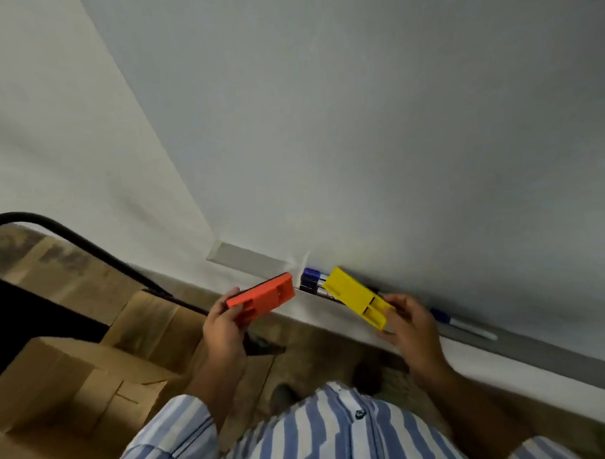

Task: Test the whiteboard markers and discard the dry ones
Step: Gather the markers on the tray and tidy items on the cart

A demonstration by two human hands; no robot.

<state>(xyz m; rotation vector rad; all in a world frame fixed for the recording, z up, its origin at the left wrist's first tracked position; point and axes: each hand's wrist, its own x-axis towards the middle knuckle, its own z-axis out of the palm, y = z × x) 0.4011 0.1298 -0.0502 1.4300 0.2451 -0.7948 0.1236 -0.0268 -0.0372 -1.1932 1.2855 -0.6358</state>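
Your whiteboard's tray point(538, 350) carries capped blue markers point(311, 280) clustered at its left end and a lone blue-capped marker point(464, 324) farther right.

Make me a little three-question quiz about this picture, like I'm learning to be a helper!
1. True or false: the left hand holds the orange plastic block-shaped eraser.
2. Which colour is the plastic block-shaped eraser that the right hand pinches? A) green B) yellow C) black
3. Fill in: the white whiteboard marker with the blue cap lies on the grey ____ under the whiteboard.

Key:
1. True
2. B
3. Tray
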